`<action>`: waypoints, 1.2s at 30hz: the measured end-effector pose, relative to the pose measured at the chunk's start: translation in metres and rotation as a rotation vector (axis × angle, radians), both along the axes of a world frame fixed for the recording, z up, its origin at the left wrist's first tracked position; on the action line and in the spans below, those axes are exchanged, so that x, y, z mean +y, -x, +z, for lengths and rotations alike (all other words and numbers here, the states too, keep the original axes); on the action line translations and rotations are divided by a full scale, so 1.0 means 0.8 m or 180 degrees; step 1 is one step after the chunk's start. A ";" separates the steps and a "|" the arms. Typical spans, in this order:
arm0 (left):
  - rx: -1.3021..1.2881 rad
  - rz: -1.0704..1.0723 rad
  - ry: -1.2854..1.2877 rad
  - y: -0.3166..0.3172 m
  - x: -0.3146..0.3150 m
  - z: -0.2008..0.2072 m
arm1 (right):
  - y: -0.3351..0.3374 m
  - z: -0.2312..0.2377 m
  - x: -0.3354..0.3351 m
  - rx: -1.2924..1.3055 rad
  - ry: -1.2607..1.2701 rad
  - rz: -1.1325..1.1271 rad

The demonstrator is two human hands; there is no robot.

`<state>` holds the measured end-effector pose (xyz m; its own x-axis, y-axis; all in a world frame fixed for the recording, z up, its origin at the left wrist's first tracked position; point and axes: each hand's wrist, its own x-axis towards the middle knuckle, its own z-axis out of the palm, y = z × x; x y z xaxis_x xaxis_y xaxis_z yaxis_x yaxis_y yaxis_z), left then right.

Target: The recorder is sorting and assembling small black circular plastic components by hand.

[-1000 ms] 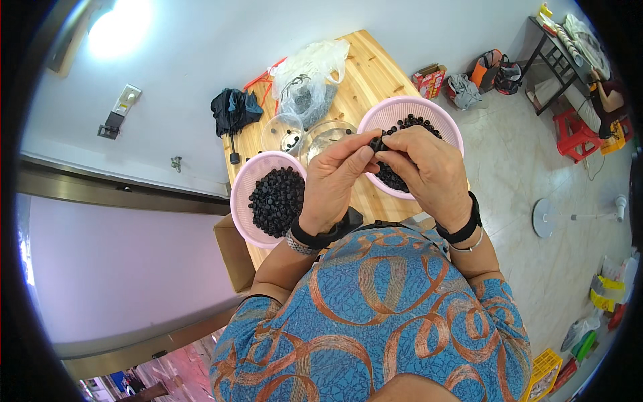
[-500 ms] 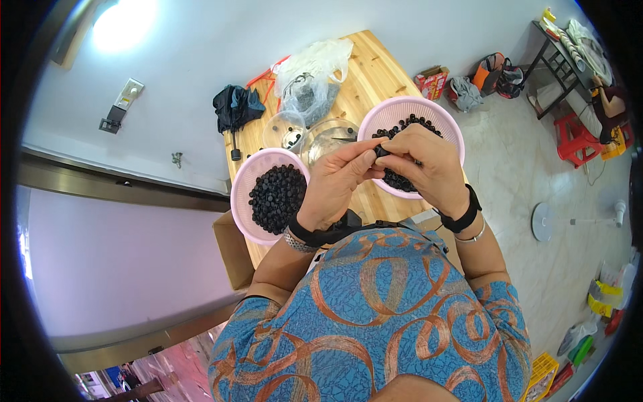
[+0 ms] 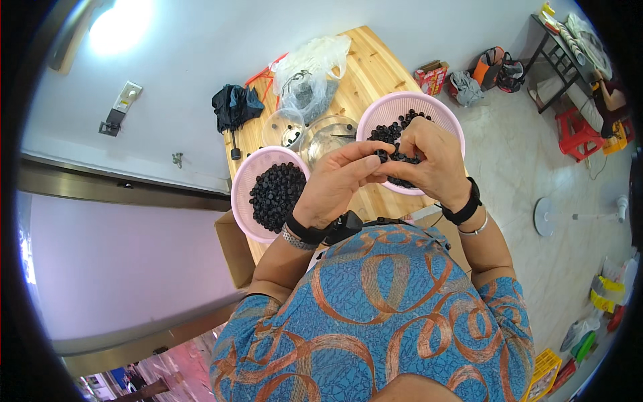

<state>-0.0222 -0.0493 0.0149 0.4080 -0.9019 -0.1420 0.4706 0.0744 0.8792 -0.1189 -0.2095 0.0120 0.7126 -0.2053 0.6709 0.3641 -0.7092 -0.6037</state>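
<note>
In front of my chest both hands meet over the near edge of the right pink basket (image 3: 457, 137). My left hand (image 3: 338, 179) is closed, pinching a small black round part (image 3: 382, 155) between thumb and forefinger. Against the same part rests the thumb of my right hand (image 3: 435, 164), whose forefinger is bent just above; the exact contact of its fingertips is partly hidden. Behind and below my right hand lie many similar black parts (image 3: 383, 134) in that basket. A left pink basket (image 3: 242, 194) beside my left wrist holds a large heap of them (image 3: 276, 194).
On the wooden table (image 3: 367, 57) stand a clear round tray (image 3: 318, 151) with a dark slim tool on it and a clear bowl (image 3: 273, 127) with a few black parts. Farther back lie plastic bags (image 3: 311, 60) and a folded umbrella (image 3: 236, 107). A cardboard box (image 3: 234, 251) stands at left.
My right forefinger has drawn back from the black part and bent, leaving it more visible in the left pinch. The view has shifted slightly.
</note>
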 end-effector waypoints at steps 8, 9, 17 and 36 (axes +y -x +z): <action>0.0278 -0.0166 0.0390 0.002 0.001 0.000 | -0.004 -0.011 0.009 -0.0050 -0.0101 0.0130; 0.0279 -0.0168 0.0388 0.003 0.001 -0.001 | -0.005 -0.011 0.009 -0.0049 -0.0104 0.0128; 0.0175 0.0145 0.0739 0.010 -0.007 -0.007 | -0.009 -0.005 0.014 -0.0366 0.0476 -0.0139; -0.0592 0.0580 0.0603 0.016 -0.009 -0.002 | -0.024 0.004 0.011 -0.0394 0.0930 0.0095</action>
<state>-0.0347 -0.0565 0.0137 0.5684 -0.8148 0.1137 0.2669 0.3134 0.9113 -0.0996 -0.2007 0.0149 0.6247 0.0286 0.7804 0.4453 -0.8340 -0.3259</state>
